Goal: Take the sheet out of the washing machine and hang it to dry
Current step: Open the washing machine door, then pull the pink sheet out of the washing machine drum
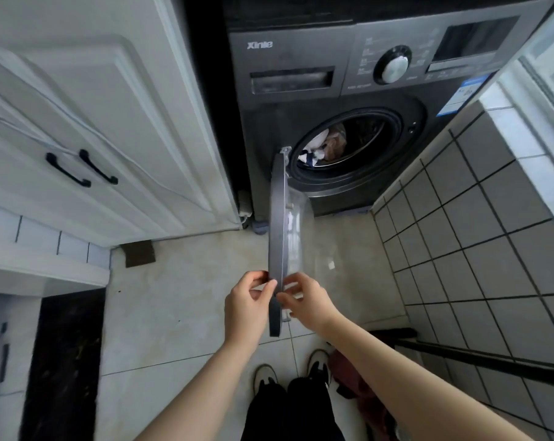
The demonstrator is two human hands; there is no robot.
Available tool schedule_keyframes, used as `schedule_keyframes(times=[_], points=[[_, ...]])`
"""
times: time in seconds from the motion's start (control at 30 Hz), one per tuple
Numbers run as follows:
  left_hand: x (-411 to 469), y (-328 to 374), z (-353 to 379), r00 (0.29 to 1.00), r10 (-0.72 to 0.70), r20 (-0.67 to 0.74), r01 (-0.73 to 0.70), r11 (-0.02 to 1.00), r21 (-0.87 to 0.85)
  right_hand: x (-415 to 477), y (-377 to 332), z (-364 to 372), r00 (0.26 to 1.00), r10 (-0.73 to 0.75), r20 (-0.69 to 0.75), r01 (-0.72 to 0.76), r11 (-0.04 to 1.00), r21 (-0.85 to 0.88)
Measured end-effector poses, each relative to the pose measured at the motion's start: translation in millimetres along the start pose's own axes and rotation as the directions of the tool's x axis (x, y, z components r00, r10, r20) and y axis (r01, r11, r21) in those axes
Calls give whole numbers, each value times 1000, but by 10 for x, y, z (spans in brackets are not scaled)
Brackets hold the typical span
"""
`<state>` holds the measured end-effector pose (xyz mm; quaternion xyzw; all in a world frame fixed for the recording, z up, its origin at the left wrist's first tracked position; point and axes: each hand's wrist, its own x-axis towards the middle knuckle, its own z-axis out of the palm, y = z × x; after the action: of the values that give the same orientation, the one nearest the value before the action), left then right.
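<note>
A dark grey front-loading washing machine stands ahead, its round door swung wide open towards me, seen edge-on. Inside the drum lies bunched laundry, white, dark blue and brownish; which piece is the sheet I cannot tell. My left hand grips the door's near edge from the left, thumb and fingers curled round the rim. My right hand pinches the same edge from the right, on the clear glass side.
White cabinet doors with black handles fill the left. A tiled wall rises on the right. A dark red cloth bundle lies on the pale floor tiles beside my shoes. A dark counter edge sits at lower left.
</note>
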<state>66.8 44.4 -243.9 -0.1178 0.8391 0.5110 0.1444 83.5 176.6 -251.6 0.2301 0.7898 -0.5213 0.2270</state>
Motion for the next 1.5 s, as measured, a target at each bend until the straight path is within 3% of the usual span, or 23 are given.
schedule_keyframes(times=[0.2, 0.37, 0.53, 0.83, 1.17, 1.5], points=[[161, -115, -419, 997, -2, -75, 6, 999, 52, 70, -251, 400, 997, 1, 72, -5, 998, 59], [333, -193, -669, 993, 3, -117, 5, 998, 66, 182, -458, 542, 977, -37, 208, 28, 998, 48], [419, -219, -796, 983, 35, -179, -18, 995, 97, 307, -544, 618, 968, -52, 244, 51, 999, 9], [741, 441, -839, 892, 372, -256, -318, 920, 229, 495, -338, -113, 992, -33, 125, 47, 992, -118], [1024, 1191, 60, 799, 595, -87, -532, 767, 360, 847, -240, -1520, 998, -45, -53, 23, 929, -368], [1461, 1238, 1247, 858, 474, 200, -505, 702, 502, 1494, 71, -2442, 987, -146, -69, 84, 827, -556]])
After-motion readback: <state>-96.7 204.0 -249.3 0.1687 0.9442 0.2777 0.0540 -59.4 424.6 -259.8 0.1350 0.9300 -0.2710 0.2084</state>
